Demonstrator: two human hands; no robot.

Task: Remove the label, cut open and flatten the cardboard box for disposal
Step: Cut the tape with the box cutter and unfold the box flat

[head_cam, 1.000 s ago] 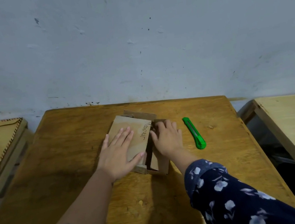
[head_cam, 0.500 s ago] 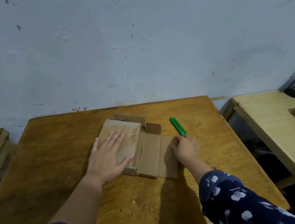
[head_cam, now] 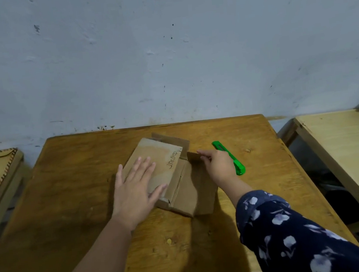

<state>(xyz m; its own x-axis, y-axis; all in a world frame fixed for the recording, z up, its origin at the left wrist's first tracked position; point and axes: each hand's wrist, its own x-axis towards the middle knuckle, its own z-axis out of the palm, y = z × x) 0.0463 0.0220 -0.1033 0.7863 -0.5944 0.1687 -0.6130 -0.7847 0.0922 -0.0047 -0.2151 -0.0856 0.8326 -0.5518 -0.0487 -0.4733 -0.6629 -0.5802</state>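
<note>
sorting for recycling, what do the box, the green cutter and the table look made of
Box: brown cardboard, matte, with creased fold lines and raw-edged flaps. Green cutter: likely plastic, going by its bright uniform colour and slight sheen. Table: wood, amber-stained and worn, with visible grain and dark blotches.

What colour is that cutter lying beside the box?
Bright green; the cutter shows in the head view, partly behind the right hand.

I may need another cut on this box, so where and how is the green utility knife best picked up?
Grip the green utility knife by its thick near end, coming from above and from the right with the right hand. It lies flat on the table, slanted, with its slim far end pointing toward the wall; the right hand overlaps its middle, and the cardboard box crowds its left.
</note>
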